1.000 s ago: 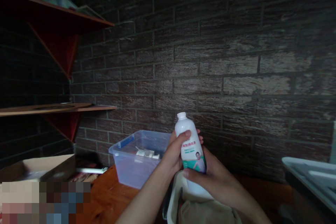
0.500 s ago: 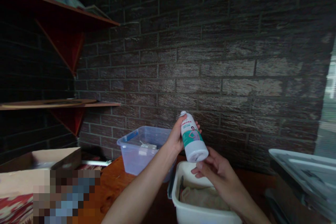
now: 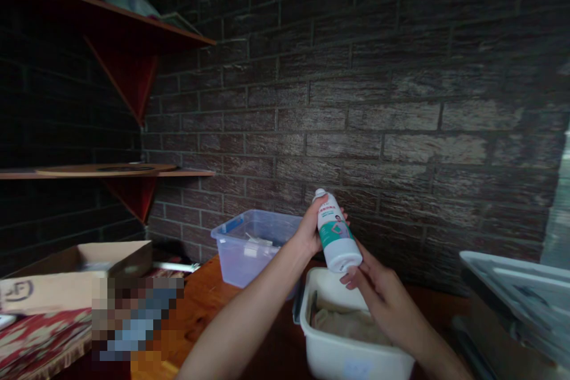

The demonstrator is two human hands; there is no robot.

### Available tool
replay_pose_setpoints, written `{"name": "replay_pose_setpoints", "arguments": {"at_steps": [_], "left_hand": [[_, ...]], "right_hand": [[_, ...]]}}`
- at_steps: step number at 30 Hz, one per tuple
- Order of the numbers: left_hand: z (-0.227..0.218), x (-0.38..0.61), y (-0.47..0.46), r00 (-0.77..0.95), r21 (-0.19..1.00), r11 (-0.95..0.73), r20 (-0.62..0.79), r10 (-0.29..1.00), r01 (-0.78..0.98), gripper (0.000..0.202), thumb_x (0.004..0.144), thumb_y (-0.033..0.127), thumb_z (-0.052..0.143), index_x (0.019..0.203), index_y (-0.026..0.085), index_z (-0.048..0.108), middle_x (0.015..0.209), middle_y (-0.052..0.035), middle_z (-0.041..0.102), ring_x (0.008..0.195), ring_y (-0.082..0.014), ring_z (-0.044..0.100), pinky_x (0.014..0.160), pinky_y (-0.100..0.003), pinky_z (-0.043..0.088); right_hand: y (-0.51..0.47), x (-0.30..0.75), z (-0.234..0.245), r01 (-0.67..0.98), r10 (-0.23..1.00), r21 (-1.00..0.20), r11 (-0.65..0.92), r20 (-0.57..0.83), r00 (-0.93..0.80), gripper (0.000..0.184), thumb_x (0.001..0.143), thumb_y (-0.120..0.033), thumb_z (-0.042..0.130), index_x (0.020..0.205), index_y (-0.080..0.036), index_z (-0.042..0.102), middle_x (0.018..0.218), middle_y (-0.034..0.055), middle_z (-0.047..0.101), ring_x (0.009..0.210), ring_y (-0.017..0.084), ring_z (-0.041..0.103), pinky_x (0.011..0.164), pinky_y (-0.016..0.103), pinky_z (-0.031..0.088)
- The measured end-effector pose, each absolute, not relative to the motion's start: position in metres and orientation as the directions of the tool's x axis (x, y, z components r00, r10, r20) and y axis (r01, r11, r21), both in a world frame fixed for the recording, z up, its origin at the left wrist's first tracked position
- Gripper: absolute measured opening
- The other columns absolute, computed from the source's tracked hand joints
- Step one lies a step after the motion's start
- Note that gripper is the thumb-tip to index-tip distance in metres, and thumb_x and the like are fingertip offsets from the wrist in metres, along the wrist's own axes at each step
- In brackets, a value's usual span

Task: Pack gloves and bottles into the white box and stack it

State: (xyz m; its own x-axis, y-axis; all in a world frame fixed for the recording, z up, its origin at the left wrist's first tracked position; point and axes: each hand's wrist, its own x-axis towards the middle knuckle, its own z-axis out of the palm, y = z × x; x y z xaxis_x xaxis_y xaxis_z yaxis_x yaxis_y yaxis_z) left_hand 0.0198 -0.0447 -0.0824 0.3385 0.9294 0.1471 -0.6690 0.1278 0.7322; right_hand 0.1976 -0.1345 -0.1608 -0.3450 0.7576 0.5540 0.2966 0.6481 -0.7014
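Note:
A white plastic bottle [image 3: 339, 234] with a green label picturing a person is held at a tilt, its base toward me. My left hand [image 3: 312, 228] wraps around its upper part, near the cap. At the lower end, my right hand [image 3: 378, 285] has its fingers against the side of the base and its thumb just under it. Below both hands stands a white tub [image 3: 356, 356] with greyish cloth [image 3: 345, 323] and a dark slim item inside. My right forearm partly covers the tub.
A clear bluish bin [image 3: 236, 261] with small white items stands left on the wooden table [image 3: 191, 314]. A lidded grey container [image 3: 512, 309] is at right. Left are an open cardboard box [image 3: 53, 291] and wall shelves [image 3: 187, 173]. A dark brick wall rises behind.
The view has turned slightly left, so everything sits further right. My right hand's fingers have come closer in around the bottle's base. My left hand keeps its hold.

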Motion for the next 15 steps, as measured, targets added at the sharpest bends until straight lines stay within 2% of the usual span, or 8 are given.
{"name": "replay_pose_setpoints", "arguments": {"at_steps": [3,6,8,11,15], "left_hand": [[-0.094,0.026,-0.049,0.273,0.763,0.060,0.156,0.949,-0.643,0.029,0.087,0.040,0.068,0.091,0.012,0.065,0.075,-0.0072,0.072,0.065,-0.0190,0.071,0.067,-0.032,0.060],[-0.111,0.038,-0.058,0.199,0.800,-0.036,0.192,0.961,-0.599,0.029,0.075,0.031,0.079,0.094,0.016,0.065,0.075,-0.0039,0.071,0.063,-0.0194,0.069,0.061,-0.031,0.057],[-0.121,0.047,-0.066,0.182,0.821,-0.089,0.228,0.957,-0.564,0.030,0.071,0.028,0.083,0.094,0.018,0.067,0.076,-0.0030,0.070,0.067,-0.0201,0.069,0.062,-0.031,0.055],[-0.131,0.058,-0.076,0.182,0.845,-0.155,0.283,0.942,-0.512,0.026,0.069,0.026,0.085,0.089,0.020,0.069,0.077,-0.0018,0.069,0.069,-0.0192,0.066,0.065,-0.031,0.052],[-0.136,0.062,-0.080,0.192,0.865,-0.210,0.326,0.926,-0.455,0.031,0.061,0.021,0.089,0.086,0.021,0.070,0.077,-0.0004,0.067,0.068,-0.0172,0.061,0.064,-0.031,0.049]], "right_hand": [[-0.126,0.214,-0.173,0.335,0.779,-0.703,0.627,0.553,-0.295,0.051,0.100,-0.037,0.052,0.149,-0.022,0.053,0.120,0.0093,0.075,0.106,0.027,0.071,0.097,0.043,0.054],[-0.118,0.220,-0.181,0.235,0.876,-0.845,0.481,0.458,-0.150,0.055,0.099,-0.048,0.051,0.147,-0.020,0.052,0.128,0.0131,0.072,0.110,0.029,0.072,0.102,0.046,0.053],[-0.116,0.217,-0.183,0.207,0.901,-0.880,0.428,0.398,-0.171,0.063,0.095,-0.055,0.058,0.147,-0.020,0.051,0.131,0.0146,0.071,0.115,0.031,0.071,0.101,0.045,0.055],[-0.119,0.207,-0.183,0.233,0.890,-0.866,0.443,0.393,-0.231,0.067,0.086,-0.059,0.069,0.139,-0.020,0.059,0.123,0.0149,0.075,0.111,0.034,0.073,0.091,0.044,0.060],[-0.119,0.197,-0.189,0.288,0.882,-0.835,0.469,0.427,-0.200,0.059,0.081,-0.059,0.073,0.126,-0.022,0.066,0.104,0.0110,0.080,0.095,0.035,0.076,0.080,0.045,0.063]]}}
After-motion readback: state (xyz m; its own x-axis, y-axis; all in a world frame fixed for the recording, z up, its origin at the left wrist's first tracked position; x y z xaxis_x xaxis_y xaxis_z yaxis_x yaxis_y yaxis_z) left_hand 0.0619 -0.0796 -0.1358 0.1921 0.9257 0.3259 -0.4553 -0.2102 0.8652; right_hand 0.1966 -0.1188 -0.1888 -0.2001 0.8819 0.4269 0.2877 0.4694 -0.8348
